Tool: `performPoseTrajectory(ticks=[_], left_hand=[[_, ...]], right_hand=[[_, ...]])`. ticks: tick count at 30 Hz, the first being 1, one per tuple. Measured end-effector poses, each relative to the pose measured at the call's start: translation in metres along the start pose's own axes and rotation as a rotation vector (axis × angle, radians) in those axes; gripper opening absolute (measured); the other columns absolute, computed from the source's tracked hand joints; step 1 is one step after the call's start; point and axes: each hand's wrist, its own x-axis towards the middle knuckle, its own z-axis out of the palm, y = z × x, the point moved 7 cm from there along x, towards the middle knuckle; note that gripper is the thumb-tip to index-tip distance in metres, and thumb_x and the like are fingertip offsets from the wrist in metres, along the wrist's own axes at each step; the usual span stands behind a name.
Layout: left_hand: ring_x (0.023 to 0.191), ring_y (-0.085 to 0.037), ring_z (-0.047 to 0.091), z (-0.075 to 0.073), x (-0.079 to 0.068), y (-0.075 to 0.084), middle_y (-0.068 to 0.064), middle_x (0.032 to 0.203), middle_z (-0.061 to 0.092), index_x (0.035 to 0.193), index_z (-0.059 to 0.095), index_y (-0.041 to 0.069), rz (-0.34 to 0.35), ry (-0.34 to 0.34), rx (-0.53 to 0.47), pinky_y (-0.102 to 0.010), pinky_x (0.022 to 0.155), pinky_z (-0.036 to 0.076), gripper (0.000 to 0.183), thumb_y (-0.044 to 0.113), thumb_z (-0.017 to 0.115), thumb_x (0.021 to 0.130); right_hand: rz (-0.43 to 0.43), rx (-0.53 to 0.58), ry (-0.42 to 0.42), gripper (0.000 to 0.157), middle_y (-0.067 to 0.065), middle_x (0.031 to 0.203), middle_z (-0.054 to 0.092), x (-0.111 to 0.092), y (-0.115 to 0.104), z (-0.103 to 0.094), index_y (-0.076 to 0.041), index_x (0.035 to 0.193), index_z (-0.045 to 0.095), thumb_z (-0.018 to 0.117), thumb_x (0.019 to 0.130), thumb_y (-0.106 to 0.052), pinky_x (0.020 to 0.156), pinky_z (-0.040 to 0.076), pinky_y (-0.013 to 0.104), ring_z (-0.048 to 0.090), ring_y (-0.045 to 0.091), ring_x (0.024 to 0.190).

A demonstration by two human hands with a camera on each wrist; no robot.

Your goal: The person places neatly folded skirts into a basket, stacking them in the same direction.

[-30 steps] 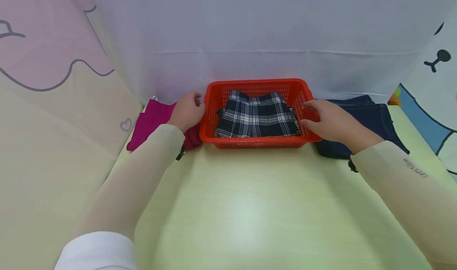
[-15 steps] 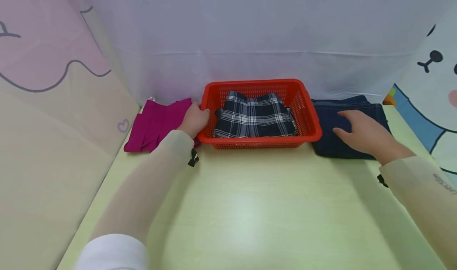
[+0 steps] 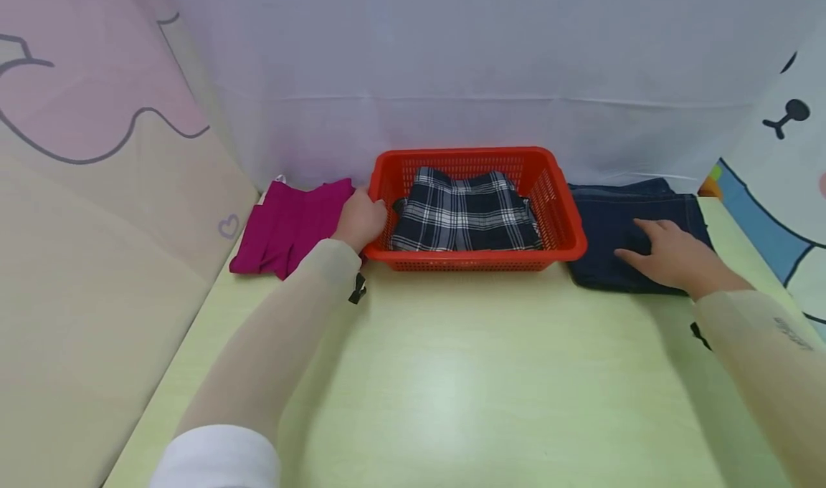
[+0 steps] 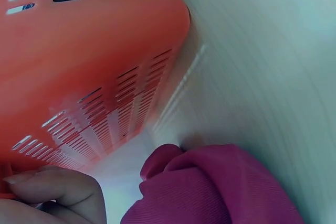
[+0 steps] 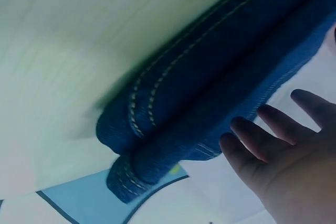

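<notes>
My left hand point(image 3: 361, 219) grips the left rim of a red plastic basket point(image 3: 477, 256) at the back of the table. In the left wrist view its curled fingers point(image 4: 68, 190) are at the slotted basket wall point(image 4: 100, 108). A folded black-and-white plaid garment point(image 3: 458, 212) lies in the basket. To the right, my right hand point(image 3: 677, 257) hovers over folded dark blue jeans point(image 3: 596, 248), holding nothing. Its fingers point(image 5: 268, 135) are spread beside the stitched denim point(image 5: 205, 82) in the right wrist view.
Magenta cloth point(image 3: 290, 219) lies left of the basket, partly behind my left hand. A pale curtain point(image 3: 464, 58) hangs directly behind the basket. Printed fabric walls point(image 3: 97, 259) border the light wooden table point(image 3: 445, 373) on both sides.
My right hand has left the basket's right side and moved right, over the jeans. My left hand has shifted slightly right and down and now grips the basket rim.
</notes>
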Motion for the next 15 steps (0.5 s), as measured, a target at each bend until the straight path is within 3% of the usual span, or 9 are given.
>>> performPoseTrajectory(ticks=[8,15], left_hand=[[0.095,-0.022,0.056,0.001,-0.001,0.0,-0.006,0.12,0.055,0.136,0.038,0.013,-0.005,0.01,-0.001,-0.044,0.082,0.051,0.045,0.024,0.049,0.094],[0.095,-0.022,0.056,0.0,-0.002,0.0,-0.006,0.119,0.055,0.136,0.039,0.013,-0.007,0.019,0.005,-0.044,0.084,0.05,0.045,0.024,0.051,0.094]], right_hand=[[0.06,-0.012,-0.058,0.116,0.041,0.139,0.013,0.012,0.013,0.011,0.002,0.146,0.017,0.042,0.072,-0.083,0.088,0.022,0.074,0.02,0.062,0.118],[0.055,-0.032,-0.089,0.117,0.043,0.138,0.012,0.024,0.019,0.02,0.001,0.145,0.02,0.045,0.069,-0.084,0.088,0.019,0.075,0.015,0.062,0.12]])
